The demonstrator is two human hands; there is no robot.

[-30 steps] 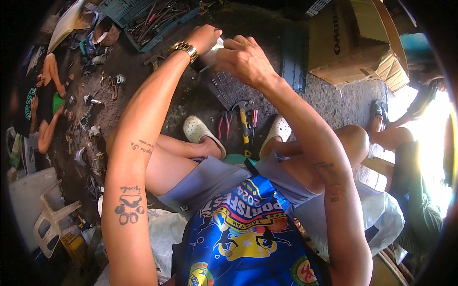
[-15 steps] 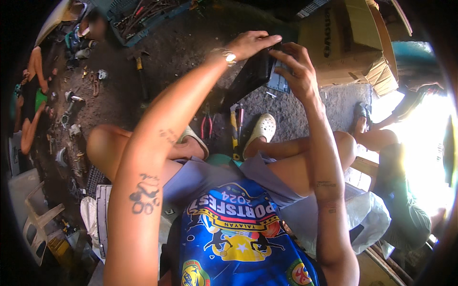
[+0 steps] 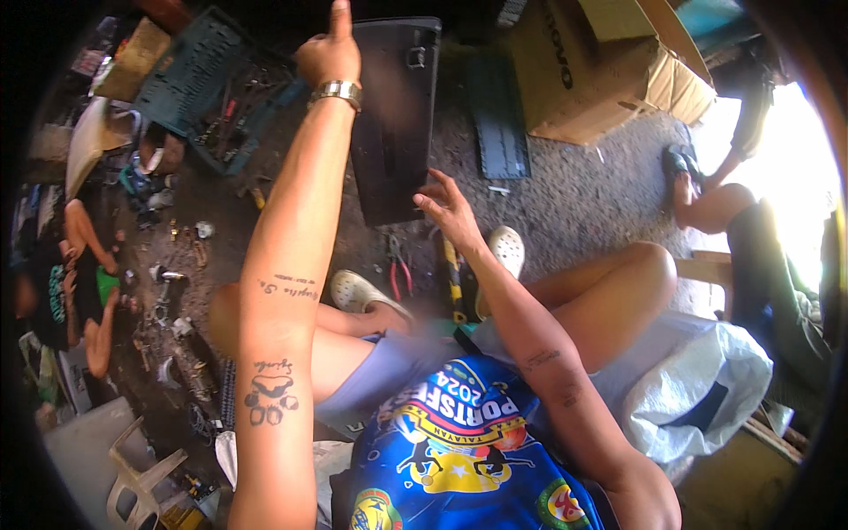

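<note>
A long, flat black panel (image 3: pixel 393 132) with a small light-coloured fitting near its upper right corner is held out beyond my feet. At its upper left edge, my left hand (image 3: pixel 331 60) is closed on it with the thumb pointing up; the curled fingers are partly hidden. By the panel's lower right edge is my right hand (image 3: pixel 449 210), its fingers apart and the fingertips at or very near that edge. Red-handled pliers (image 3: pixel 400 276) and a yellow-and-black handled tool (image 3: pixel 457 287) lie on the ground between my clogs.
Right of the panel, a dark grey metal plate (image 3: pixel 502 124) lies before an open cardboard box (image 3: pixel 587 84). A teal crate (image 3: pixel 190 84) of tools stands at upper left, with scattered metal parts below it. People sit at both sides. A white sack (image 3: pixel 658 389) is at my right.
The black panel has swung from a slant to nearly lengthwise. My left hand moved up and left along with it; my right hand came down from the top to the lower edge.
</note>
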